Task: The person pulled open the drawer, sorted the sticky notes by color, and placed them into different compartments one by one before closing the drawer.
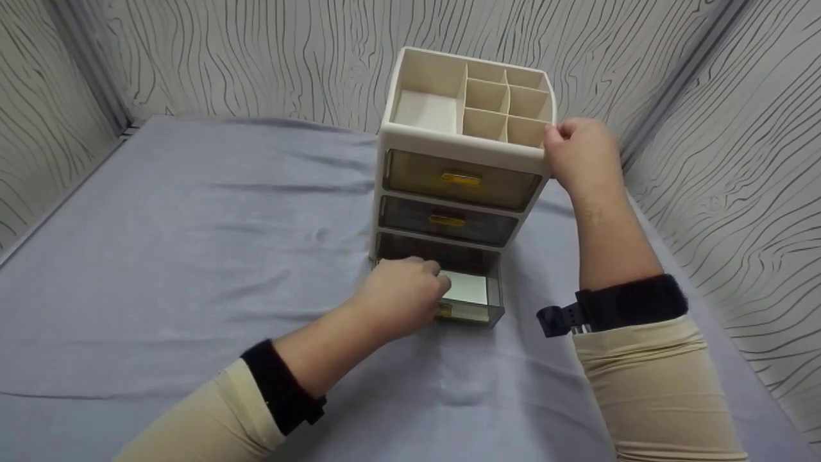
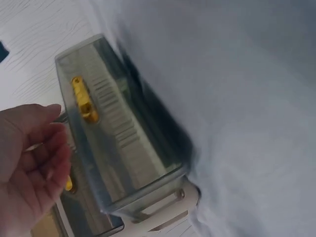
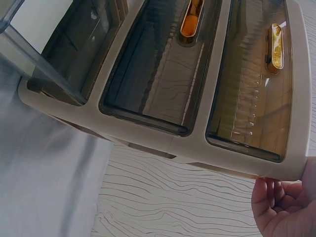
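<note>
Grey cloth (image 1: 179, 256) underfoot, the left hand (image 1: 401, 296) grips the pulled-out bottom drawer (image 1: 471, 298) while the right hand (image 1: 580, 157) clasps the organizer (image 1: 462, 144); sliding it onward needs a steady brace.

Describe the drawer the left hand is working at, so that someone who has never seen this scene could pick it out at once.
On the grey cloth stands a cream desk organiser with open compartments on top and three smoky see-through drawers stacked below. The one meant is the bottom drawer, right at the left hand. Unlike the two shut drawers above it, it is pulled out toward the person.
</note>
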A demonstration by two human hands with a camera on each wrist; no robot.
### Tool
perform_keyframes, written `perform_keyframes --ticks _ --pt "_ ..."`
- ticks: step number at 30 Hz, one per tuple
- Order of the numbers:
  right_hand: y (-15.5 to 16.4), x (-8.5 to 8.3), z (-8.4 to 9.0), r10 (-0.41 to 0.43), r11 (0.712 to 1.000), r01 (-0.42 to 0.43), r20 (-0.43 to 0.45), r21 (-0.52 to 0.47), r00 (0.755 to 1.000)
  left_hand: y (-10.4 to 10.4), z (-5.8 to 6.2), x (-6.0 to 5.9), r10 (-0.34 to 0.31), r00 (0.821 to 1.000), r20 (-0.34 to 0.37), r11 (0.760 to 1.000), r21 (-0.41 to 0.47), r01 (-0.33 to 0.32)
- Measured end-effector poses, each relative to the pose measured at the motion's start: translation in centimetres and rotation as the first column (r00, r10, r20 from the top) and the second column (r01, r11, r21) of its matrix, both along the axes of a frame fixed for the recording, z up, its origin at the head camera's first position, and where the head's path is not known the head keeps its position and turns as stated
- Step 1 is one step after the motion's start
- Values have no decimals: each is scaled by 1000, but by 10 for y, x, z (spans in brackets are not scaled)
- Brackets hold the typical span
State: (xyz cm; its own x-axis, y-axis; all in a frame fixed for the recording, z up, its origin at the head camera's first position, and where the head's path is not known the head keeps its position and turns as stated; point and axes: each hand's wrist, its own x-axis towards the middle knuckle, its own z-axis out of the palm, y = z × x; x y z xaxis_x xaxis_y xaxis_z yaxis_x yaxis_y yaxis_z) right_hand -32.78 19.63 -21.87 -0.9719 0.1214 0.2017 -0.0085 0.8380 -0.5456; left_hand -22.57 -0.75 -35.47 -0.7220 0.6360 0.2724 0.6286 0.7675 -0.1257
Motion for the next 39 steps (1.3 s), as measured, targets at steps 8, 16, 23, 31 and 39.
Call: perform_keyframes --ticks 8,16,23,31,39 --pt "0 0 0 2 1000 -2 20 -6 1000 3 -20 -1 -148 967 -208 984 -129 122" --pt "1 -1 1 2 1000 -2 22 2 1000 8 -26 -2 -187 917 -351 973 -197 123" --pt "1 -2 1 2 1000 -2 15 12 1000 10 -23 -3 -144 941 -306 982 -163 97" --pt "1 -2 1 10 1000 -10 8 2 1000 9 -20 -12 -107 956 -273 989 -131 73" --pt "1 -2 0 4 1000 -4 5 -2 1000 10 -18 -24 -77 965 -252 988 -151 39"
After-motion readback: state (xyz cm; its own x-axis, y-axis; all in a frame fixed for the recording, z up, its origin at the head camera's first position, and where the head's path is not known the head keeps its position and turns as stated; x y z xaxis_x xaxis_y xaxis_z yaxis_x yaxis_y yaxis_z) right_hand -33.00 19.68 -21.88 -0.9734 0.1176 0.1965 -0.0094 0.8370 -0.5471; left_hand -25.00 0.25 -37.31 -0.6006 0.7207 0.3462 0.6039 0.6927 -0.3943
